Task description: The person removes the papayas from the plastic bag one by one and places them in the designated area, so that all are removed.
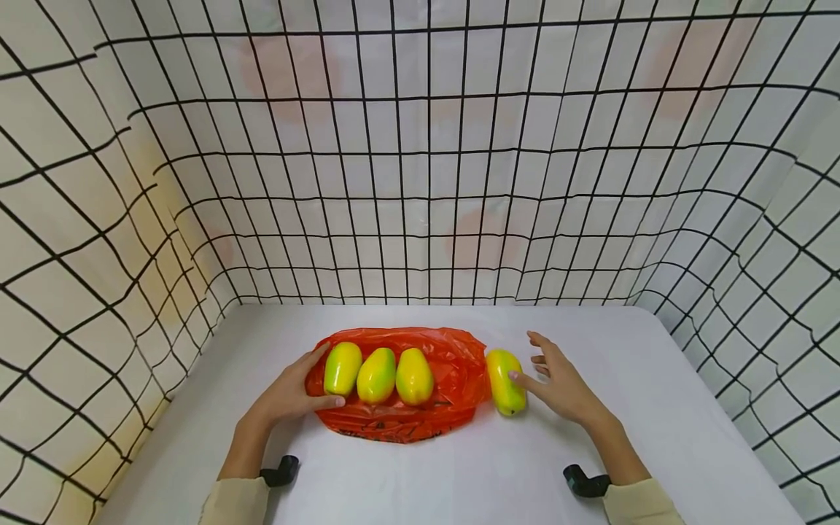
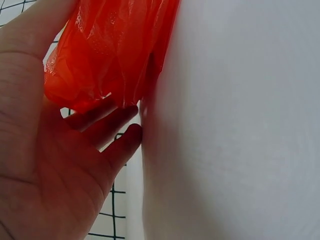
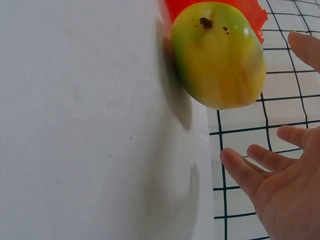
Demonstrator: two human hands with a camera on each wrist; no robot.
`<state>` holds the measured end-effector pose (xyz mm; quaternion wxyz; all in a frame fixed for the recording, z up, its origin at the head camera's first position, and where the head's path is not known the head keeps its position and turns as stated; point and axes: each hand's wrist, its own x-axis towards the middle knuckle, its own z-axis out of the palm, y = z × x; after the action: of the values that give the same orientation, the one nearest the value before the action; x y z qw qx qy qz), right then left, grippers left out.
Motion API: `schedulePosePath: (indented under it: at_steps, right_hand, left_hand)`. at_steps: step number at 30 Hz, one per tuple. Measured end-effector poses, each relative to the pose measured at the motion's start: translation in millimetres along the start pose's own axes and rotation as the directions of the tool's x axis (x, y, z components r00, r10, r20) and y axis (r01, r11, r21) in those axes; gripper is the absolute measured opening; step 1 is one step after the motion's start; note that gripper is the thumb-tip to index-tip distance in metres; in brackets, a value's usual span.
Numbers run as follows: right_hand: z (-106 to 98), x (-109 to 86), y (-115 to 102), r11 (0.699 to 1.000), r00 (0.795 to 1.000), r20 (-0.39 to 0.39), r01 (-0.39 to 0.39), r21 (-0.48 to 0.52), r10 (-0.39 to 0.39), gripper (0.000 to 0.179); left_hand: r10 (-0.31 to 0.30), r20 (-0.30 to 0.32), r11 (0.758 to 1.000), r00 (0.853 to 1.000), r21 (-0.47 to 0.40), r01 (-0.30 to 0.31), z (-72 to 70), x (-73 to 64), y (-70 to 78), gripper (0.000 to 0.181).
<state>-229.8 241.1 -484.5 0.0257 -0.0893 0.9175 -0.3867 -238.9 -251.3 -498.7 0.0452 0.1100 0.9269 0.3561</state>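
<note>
A red plastic bag (image 1: 453, 364) lies on the white table, with three yellow-green mangoes side by side on its left and middle part: the left one (image 1: 343, 369), the middle one (image 1: 377, 375) and the right one (image 1: 414, 376). My left hand (image 1: 289, 388) is spread around the bag's left end, thumb at the front; in the left wrist view the bag (image 2: 112, 50) hangs against the loosely extended fingers. A fourth mango (image 1: 506, 382), dark-spotted at one end, sits at the bag's right edge. Beside it hovers my right hand (image 1: 558, 383), fingers spread and apart from the mango (image 3: 218, 55) in the right wrist view.
The white table (image 1: 525, 474) extends in front of and to both sides of the bag. Black grid netting (image 1: 429, 182) over pale sheeting stands behind and at both sides. Dark wrist cameras are strapped to the left wrist (image 1: 281, 472) and right wrist (image 1: 586, 482).
</note>
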Motion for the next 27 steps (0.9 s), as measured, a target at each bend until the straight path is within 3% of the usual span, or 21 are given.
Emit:
schedulePosePath:
  at_steps: [11, 21, 27]
  right_hand:
    - [0.1, -1.5, 3.4, 1.0, 1.0, -0.023, -0.019, -0.018, 0.019, 0.094]
    - [1.1, 1.7, 1.2, 1.0, 0.998, -0.054, 0.012, 0.015, -0.011, 0.089]
    - [-0.5, 5.2, -4.4, 0.999, 0.996, -0.084, 0.043, 0.014, -0.041, 0.084]
  left_hand:
    - [0.039, 0.019, 0.999, 0.999, -0.022, -0.039, -0.1, 1.2, -1.9, 0.105]
    - [0.009, 0.02, 0.999, 1.0, -0.043, -0.009, -2.6, -0.4, -5.0, 0.104]
    - [0.031, 0.018, 0.998, 0.999, -0.049, -0.03, -4.0, -2.8, -5.4, 0.103]
